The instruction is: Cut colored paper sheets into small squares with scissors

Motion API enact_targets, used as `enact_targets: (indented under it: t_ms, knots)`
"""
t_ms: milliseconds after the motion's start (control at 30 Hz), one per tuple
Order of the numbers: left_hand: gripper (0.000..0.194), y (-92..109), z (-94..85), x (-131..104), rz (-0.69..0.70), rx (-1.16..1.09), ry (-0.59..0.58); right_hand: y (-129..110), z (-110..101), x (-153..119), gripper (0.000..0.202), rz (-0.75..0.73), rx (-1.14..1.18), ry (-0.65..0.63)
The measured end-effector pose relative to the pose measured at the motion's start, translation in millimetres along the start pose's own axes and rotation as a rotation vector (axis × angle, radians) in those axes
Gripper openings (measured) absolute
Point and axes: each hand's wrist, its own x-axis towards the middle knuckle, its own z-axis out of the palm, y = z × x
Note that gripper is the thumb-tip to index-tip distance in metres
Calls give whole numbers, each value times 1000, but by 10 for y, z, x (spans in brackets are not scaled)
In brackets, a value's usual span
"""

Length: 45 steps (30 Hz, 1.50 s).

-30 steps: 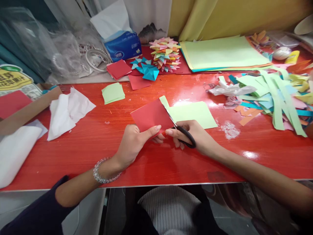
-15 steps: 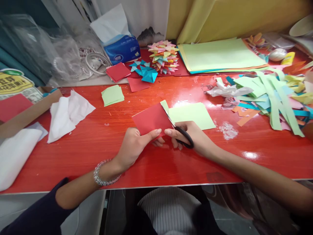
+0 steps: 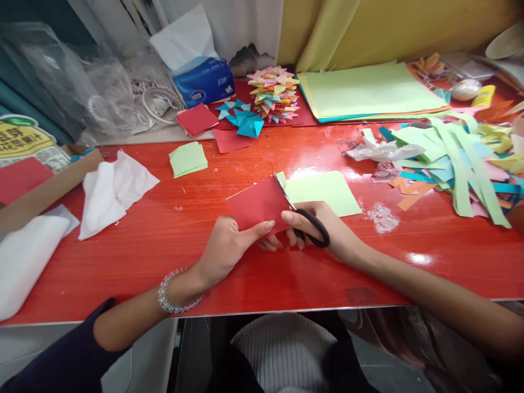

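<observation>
Writing first: blue tissue pack [image 3: 204, 82] at the back has an oval logo and white characters, too small for us to read for sure; yellow label [image 3: 20, 139] at far left has dark Chinese characters, cut off by the view edge and blurred. We have the red sheet [image 3: 256, 204] in our left hand [image 3: 225, 245], pinched at its near edge, thumb on top, grip clenched. Our right hand [image 3: 323, 224] is closed on the black handles of the scissors [image 3: 313, 226], blades running up along the sheet's right edge. Sheet lies beyond the left grip and just left of the right one. Blade gap looks narrow, though the angle is poor. Light green sheet [image 3: 323, 191] is on the table [image 3: 143, 267] behind the right hand; paper strips [image 3: 458, 164] are piled well off to the right.
</observation>
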Motion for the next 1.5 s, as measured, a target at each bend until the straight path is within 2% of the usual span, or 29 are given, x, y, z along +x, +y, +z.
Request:
enact_targets:
  t_ms: [467, 667, 767, 833, 900, 967, 1067, 1133, 1233, 1333, 1400, 1500]
  knots:
    - [24, -21, 18, -17, -71, -61, -25, -19, 2, -4, 46, 16, -20, 21]
    - [22, -23, 11, 3, -110, -92, 14, 34, 8, 1, 44, -7, 36, 21]
    - [23, -30, 0, 20, -113, -101, 42, 33, -7, 11, 43, -37, 75, 59]
    - [23, -31, -24, 38, -122, -105, 63, 9, -37, 17, 35, -61, 74, 110]
    - [23, -20, -80, 67, -102, -104, 127, -24, -79, 13, 28, -93, 12, 165]
    - [22, 8, -175, 109, -37, -113, 254, -48, -113, -4, 39, -118, -123, 189]
    - [17, 66, -350, 174, 94, -151, 457, -28, -111, -47, 49, -199, -389, 115]
    - [14, 95, -433, 202, 131, -179, 492, 22, -77, -72, 48, -289, -551, 12]
    - [16, 98, -452, 212, 83, -172, 407, 107, -23, -82, 45, -385, -698, -135]
    - [21, 63, -387, 205, -6, -116, 273, 144, -17, -72, 49, -431, -772, -146]
    - [23, 39, -349, 201, -55, -79, 195, 128, -40, -76, 51, -425, -784, -158]
    - [25, 28, -333, 199, -88, -18, 130, 56, -86, -101, 58, -376, -696, -253]
